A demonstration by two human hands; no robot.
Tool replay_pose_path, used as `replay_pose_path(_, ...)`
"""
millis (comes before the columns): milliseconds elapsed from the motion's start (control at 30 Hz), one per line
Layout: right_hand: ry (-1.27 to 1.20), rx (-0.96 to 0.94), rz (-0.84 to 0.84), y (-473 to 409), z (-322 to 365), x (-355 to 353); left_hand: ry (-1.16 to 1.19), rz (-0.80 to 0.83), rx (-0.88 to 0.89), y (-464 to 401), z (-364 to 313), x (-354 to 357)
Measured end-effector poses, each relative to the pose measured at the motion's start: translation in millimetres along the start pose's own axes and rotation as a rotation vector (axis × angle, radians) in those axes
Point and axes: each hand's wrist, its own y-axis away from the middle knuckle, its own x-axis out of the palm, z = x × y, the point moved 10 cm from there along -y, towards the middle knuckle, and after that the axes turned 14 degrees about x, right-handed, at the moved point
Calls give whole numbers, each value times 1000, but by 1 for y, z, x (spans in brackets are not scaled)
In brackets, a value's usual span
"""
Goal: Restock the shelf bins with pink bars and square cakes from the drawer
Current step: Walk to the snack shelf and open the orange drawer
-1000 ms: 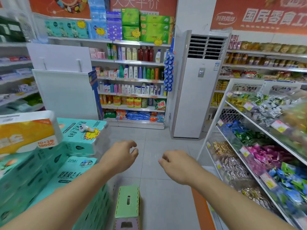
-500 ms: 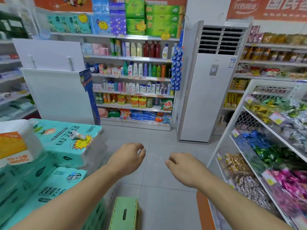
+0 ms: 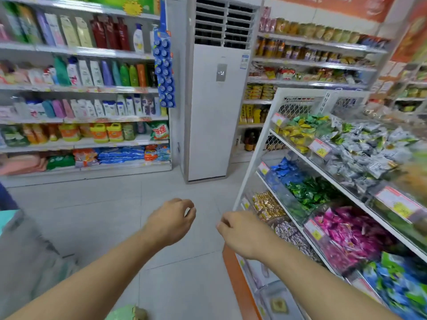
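light: bright, even | shadows: faint | blur: motion smear, worst at edges | distortion: wide-angle bowing

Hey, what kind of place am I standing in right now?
Most likely a small grocery shop: shelves of shampoo bottles, a rack of wrapped snacks in bins with price tags, and jars on wall shelves.

Both hands, the left hand (image 3: 172,221) and the right hand (image 3: 242,234), hang loosely curled and hold nothing; snack shelf (image 3: 307,158) stands right.
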Motion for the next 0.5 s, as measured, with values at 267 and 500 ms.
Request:
replay_pose_path(267, -148, 125, 18, -99, -96, -14, -27, 122, 105, -120, -37, 71)
replay_pose_path(500, -198, 252, 47, -151, -167, -7, -3, 236, 222, -196, -69, 129)
